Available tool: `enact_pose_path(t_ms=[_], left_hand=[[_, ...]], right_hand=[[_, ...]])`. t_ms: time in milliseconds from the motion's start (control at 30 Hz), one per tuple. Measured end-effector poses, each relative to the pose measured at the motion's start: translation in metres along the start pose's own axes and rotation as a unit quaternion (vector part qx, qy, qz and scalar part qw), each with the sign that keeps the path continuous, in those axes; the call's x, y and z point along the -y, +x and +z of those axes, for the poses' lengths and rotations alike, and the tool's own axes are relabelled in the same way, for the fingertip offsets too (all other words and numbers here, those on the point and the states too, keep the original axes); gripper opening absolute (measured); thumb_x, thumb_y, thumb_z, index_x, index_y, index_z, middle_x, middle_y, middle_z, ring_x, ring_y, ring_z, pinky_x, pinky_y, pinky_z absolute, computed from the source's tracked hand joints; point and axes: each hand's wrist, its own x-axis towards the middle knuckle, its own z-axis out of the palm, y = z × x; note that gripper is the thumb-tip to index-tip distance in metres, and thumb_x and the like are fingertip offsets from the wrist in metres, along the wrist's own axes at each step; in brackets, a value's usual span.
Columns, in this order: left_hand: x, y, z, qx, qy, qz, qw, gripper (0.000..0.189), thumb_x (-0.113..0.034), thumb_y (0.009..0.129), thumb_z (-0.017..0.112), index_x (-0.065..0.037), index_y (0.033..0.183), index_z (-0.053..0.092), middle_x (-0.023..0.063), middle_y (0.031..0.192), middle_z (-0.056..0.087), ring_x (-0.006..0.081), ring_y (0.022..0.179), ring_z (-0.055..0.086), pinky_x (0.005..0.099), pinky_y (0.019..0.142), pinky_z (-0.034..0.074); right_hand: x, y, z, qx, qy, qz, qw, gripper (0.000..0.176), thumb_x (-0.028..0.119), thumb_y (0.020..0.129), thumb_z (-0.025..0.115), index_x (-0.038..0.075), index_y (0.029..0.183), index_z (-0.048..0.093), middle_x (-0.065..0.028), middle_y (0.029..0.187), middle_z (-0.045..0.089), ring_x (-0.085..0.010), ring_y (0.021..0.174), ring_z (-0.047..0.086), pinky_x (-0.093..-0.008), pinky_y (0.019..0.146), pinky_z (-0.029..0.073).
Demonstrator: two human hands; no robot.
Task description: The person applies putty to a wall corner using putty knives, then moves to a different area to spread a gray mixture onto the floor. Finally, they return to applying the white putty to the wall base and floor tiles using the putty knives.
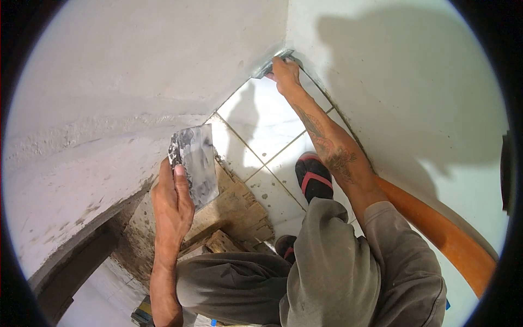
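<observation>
My left hand (173, 199) grips a rectangular plate (195, 163) smeared with white and grey paste, its thumb lying over the near edge. Farther off, at the foot of the wall corner, my right hand (285, 72) is closed on a metal trowel (264, 69). The trowel's long blade lies against the base of the left wall (218, 49), just above the white floor tiles (272, 109). Its handle is mostly hidden by my fingers.
Worn wooden boards (234, 210) lie on the floor below the plate. An orange curved piece (436, 226) runs along the right wall (414, 92). My sandalled foot (314, 177) rests on the tiles. A dark opening (81, 272) is at lower left.
</observation>
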Motion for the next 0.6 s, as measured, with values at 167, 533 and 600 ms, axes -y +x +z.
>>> enact_pose_path(t_ms=[167,533,600], left_hand=[[0.007,0.003,0.0,0.012,0.035,0.046,0.998,0.037,-0.029,0.102,0.034,0.004,0.108,0.05,0.0125,0.057,0.049,0.0185,0.049,0.049,0.0352,0.048,0.039],[0.006,0.003,0.001,0.006,0.03,0.046,0.998,0.038,-0.031,0.102,0.034,0.004,0.105,0.05,0.0116,0.056,0.048,0.0173,0.048,0.047,0.035,0.047,0.038],[0.007,0.003,0.002,-0.006,0.022,0.056,0.998,0.039,-0.031,0.102,0.035,0.004,0.103,0.05,0.0111,0.056,0.047,0.0164,0.049,0.046,0.0347,0.047,0.038]], right_hand=[[0.008,0.0,0.006,0.02,-0.015,-0.01,1.0,0.032,0.009,0.087,0.05,-0.007,0.114,0.049,-0.0141,0.108,0.057,-0.0231,0.094,0.06,-0.0405,0.087,0.053],[0.015,-0.045,0.005,-0.045,-0.26,-0.187,0.946,0.029,0.016,0.079,0.049,-0.009,0.094,0.054,-0.0254,0.081,0.059,-0.0317,0.079,0.06,-0.0407,0.08,0.046],[0.001,-0.048,-0.001,-0.058,-0.234,-0.176,0.954,0.029,0.015,0.08,0.046,-0.008,0.095,0.053,-0.0255,0.085,0.061,-0.0335,0.084,0.061,-0.0409,0.081,0.046]])
